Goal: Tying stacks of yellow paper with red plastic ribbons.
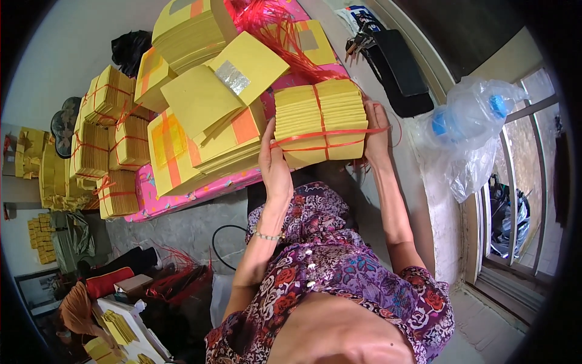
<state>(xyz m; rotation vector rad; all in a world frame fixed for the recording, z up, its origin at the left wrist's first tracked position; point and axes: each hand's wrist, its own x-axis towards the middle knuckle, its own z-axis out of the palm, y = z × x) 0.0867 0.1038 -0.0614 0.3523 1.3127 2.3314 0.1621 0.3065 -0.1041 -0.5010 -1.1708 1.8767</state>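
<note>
A thick bundle of yellow paper envelopes (pixel 324 112) is gripped between my two hands at the table's front edge. Red plastic strapping crosses it both ways, and one loop stands out past its sides. My left hand (pixel 277 170) presses along the bundle's left side, thumb near the strap. On the right side, my right hand (pixel 377 130) closes around the edge, its fingertips partly hidden and next to the strap's end. Just left lie large loose stacks of the same yellow envelopes (pixel 227 142), with an opened-out yellow sheet (pixel 203 100) on top.
Tied yellow bundles (pixel 109 145) are piled at the table's left end. Loose red strapping (pixel 285 45) spreads over the pink patterned cloth (pixel 151 203) at the back. A black phone (pixel 400 64) and keys (pixel 357 45) lie on the right ledge, near a clear plastic bag (pixel 470 121).
</note>
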